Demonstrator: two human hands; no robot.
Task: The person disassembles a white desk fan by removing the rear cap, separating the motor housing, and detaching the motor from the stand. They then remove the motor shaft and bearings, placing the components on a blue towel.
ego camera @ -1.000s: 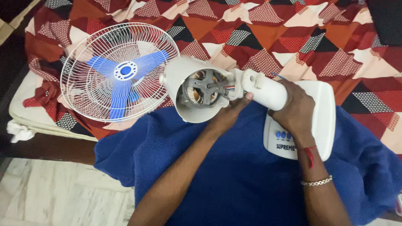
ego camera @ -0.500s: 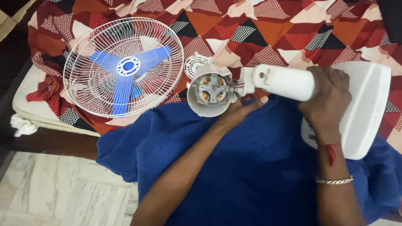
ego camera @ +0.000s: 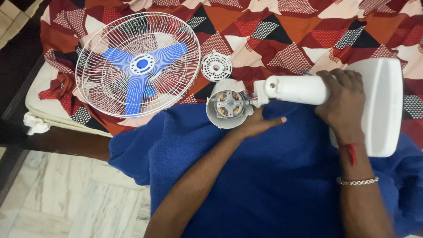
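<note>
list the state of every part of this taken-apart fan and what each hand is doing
motor housing: open at the front, motor and copper windings exposed
fan stand: lying on its side, base tipped up on edge
fan cage: detached, lying flat on the bedsheet, blue blades inside
round white cover: off, lying loose beside the cage
blue towel: spread under the arms
left hand: cupped under the housing
right hand: gripping the stand

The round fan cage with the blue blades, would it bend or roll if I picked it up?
The fan cage is thin white wire, so it probably flexes slightly and feels light. Lying flat on the patterned bedsheet, it likely won't roll unless stood on edge.
</note>
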